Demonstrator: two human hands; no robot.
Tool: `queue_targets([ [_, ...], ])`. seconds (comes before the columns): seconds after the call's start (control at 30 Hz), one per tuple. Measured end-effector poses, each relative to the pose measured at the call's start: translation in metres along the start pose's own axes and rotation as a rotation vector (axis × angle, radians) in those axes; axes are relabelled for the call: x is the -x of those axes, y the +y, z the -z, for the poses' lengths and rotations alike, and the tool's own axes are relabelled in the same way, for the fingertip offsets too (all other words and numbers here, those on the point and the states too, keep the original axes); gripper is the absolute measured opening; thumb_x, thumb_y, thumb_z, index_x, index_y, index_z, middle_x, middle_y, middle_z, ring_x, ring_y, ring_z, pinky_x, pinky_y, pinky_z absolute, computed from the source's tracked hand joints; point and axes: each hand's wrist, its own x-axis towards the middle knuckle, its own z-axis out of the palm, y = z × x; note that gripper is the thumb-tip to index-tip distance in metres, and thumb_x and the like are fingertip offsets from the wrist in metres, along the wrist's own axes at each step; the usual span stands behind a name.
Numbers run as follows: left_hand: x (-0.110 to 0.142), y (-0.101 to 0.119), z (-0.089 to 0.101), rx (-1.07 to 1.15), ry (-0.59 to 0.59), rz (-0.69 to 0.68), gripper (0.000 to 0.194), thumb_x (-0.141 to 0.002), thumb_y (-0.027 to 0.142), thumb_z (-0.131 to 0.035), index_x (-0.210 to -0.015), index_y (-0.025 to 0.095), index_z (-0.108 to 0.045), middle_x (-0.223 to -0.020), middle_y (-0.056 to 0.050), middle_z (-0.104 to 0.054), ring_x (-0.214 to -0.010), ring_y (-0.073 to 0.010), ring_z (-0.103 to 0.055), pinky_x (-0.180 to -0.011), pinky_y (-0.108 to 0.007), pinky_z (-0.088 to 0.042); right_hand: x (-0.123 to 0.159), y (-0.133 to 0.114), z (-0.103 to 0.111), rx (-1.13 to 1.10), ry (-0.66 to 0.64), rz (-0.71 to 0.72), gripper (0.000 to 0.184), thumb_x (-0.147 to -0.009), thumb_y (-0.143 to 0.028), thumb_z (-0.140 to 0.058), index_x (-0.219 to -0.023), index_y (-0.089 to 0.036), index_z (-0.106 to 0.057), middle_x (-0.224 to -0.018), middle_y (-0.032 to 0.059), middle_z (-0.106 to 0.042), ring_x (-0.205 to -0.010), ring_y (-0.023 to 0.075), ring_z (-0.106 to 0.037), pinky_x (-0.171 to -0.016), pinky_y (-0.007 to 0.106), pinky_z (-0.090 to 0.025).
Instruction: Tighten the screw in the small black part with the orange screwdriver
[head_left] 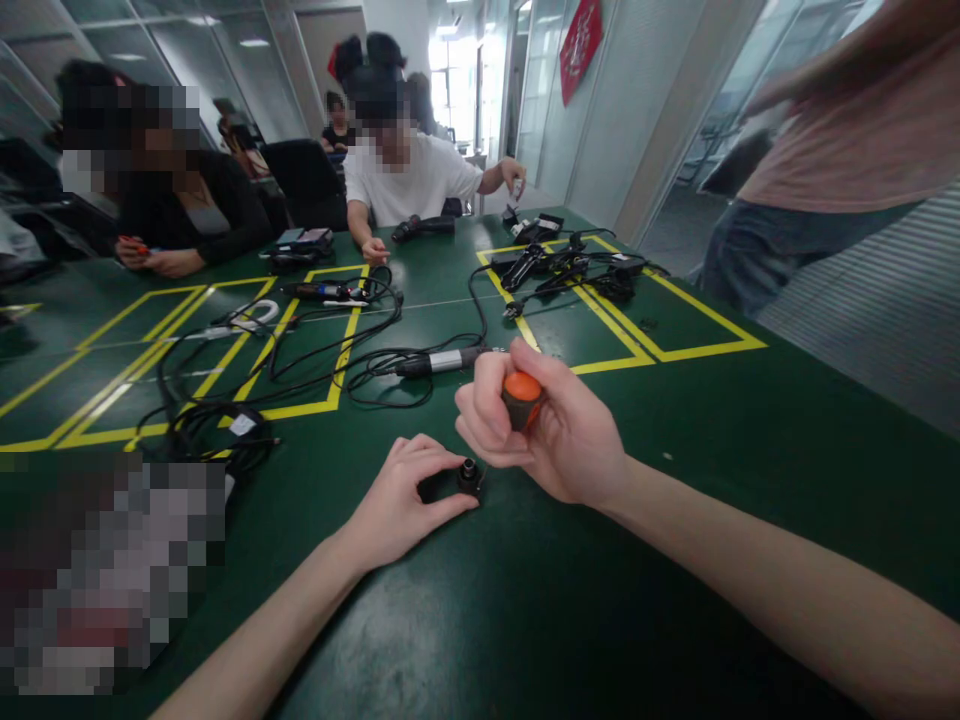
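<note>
Between the thumb and index finger of my left hand (409, 495) stands a small black cylindrical part (469, 477), upright on the green table. My right hand (547, 420) is raised just above and to the right of it. Its fingers are wrapped round a screwdriver (523, 388), of which I see the orange and dark grey butt of the handle; most of the shaft is hidden behind the hand. Just beyond my hands lies a silver and black pen-shaped electric tool (442, 361) with a black cord.
Coiled black cables (225, 432) lie at the left. Yellow tape (615, 362) marks rectangles on the green table (675, 560). Black adapters and cords (555, 265) are heaped at the far right. Two people sit opposite, one with a black power driver (424, 228) nearby; another person stands at the right.
</note>
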Motion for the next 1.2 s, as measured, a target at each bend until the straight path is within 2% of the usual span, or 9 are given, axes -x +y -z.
queue_targets([
  [0.17,-0.0010,-0.0006,-0.0006,0.007,0.002,-0.004,0.029,-0.088,0.040,-0.083,-0.113,0.025,-0.078,-0.118,-0.006,-0.078,-0.113,-0.0279,-0.065,-0.105,-0.047,-0.041,0.0025,-0.0002,0.0008,-0.004,0.000,0.023,0.027,-0.103,-0.041,-0.056,-0.087,-0.020,-0.049,-0.061,-0.0074,-0.046,-0.047,0.0067,-0.030,-0.046,0.019,-0.026],
  [0.3,-0.0009,-0.0019,-0.0022,0.014,0.039,-0.026,0.028,-0.086,0.039,-0.085,-0.109,0.024,-0.078,-0.108,-0.005,-0.079,-0.107,-0.0270,-0.066,-0.099,-0.045,-0.045,-0.0002,0.0010,0.0010,0.060,0.004,0.031,0.039,-0.106,-0.042,-0.050,-0.077,-0.016,-0.055,-0.064,-0.0033,-0.049,-0.050,0.0078,-0.042,-0.047,0.021,-0.032],
  [0.4,-0.0007,-0.0012,-0.0019,-0.014,0.024,-0.032,0.030,-0.087,0.039,-0.084,-0.113,0.025,-0.078,-0.114,-0.005,-0.079,-0.111,-0.0275,-0.065,-0.101,-0.045,-0.044,-0.0005,0.0013,0.0000,0.024,-0.007,0.004,0.045,-0.107,-0.044,-0.049,-0.072,-0.017,-0.054,-0.058,-0.0055,-0.040,-0.047,0.0067,-0.032,-0.045,0.020,-0.026],
  [0.57,-0.0007,-0.0003,-0.0014,-0.030,0.000,-0.027,0.030,-0.089,0.037,-0.082,-0.116,0.025,-0.077,-0.120,-0.006,-0.078,-0.116,-0.0282,-0.064,-0.105,-0.047,-0.041,0.0023,0.0004,0.0002,-0.019,-0.019,0.028,0.031,-0.104,-0.046,-0.053,-0.086,-0.021,-0.047,-0.056,-0.0098,-0.039,-0.045,0.0066,-0.023,-0.045,0.019,-0.022],
  [0.7,0.0001,-0.0013,-0.0035,0.020,0.043,-0.051,0.026,-0.088,0.038,-0.082,-0.110,0.024,-0.077,-0.111,-0.005,-0.079,-0.109,-0.0270,-0.066,-0.100,-0.045,-0.045,0.0022,0.0005,0.0035,0.058,-0.032,0.043,0.028,-0.106,-0.040,-0.052,-0.087,-0.019,-0.051,-0.062,-0.0052,-0.054,-0.046,0.0074,-0.039,-0.045,0.019,-0.032],
  [0.8,0.0006,-0.0022,-0.0047,0.050,0.054,-0.063,0.022,-0.090,0.039,-0.079,-0.106,0.024,-0.078,-0.105,-0.004,-0.078,-0.104,-0.0265,-0.067,-0.096,-0.044,-0.047,0.0018,0.0016,0.0039,0.119,-0.057,0.013,0.039,-0.109,-0.043,-0.046,-0.083,-0.016,-0.057,-0.065,-0.0007,-0.059,-0.047,0.0094,-0.048,-0.046,0.022,-0.039],
  [0.9,0.0006,-0.0026,-0.0040,0.018,0.049,-0.061,0.024,-0.089,0.041,-0.080,-0.107,0.025,-0.078,-0.107,-0.004,-0.079,-0.107,-0.0274,-0.066,-0.098,-0.045,-0.047,0.0026,0.0024,0.0019,0.086,-0.044,-0.012,0.046,-0.108,-0.048,-0.047,-0.075,-0.016,-0.055,-0.059,-0.0047,-0.046,-0.044,0.0071,-0.037,-0.042,0.020,-0.031],
  [1.0,0.0002,-0.0024,-0.0030,-0.030,0.030,-0.054,0.029,-0.089,0.043,-0.080,-0.112,0.025,-0.078,-0.115,-0.005,-0.078,-0.112,-0.0288,-0.065,-0.099,-0.046,-0.046,0.0047,0.0012,0.0004,0.024,-0.061,-0.009,0.042,-0.104,-0.053,-0.050,-0.080,-0.018,-0.052,-0.056,-0.0091,-0.036,-0.044,0.0064,-0.025,-0.043,0.020,-0.023],
  [1.2,-0.0006,-0.0022,-0.0043,-0.052,0.031,-0.075,0.026,-0.090,0.042,-0.080,-0.109,0.024,-0.077,-0.112,-0.004,-0.079,-0.110,-0.0274,-0.065,-0.097,-0.044,-0.044,0.0045,-0.0021,0.0029,0.019,-0.067,0.027,0.021,-0.100,-0.035,-0.055,-0.087,-0.020,-0.048,-0.061,-0.0073,-0.048,-0.045,0.0067,-0.031,-0.043,0.019,-0.027],
])
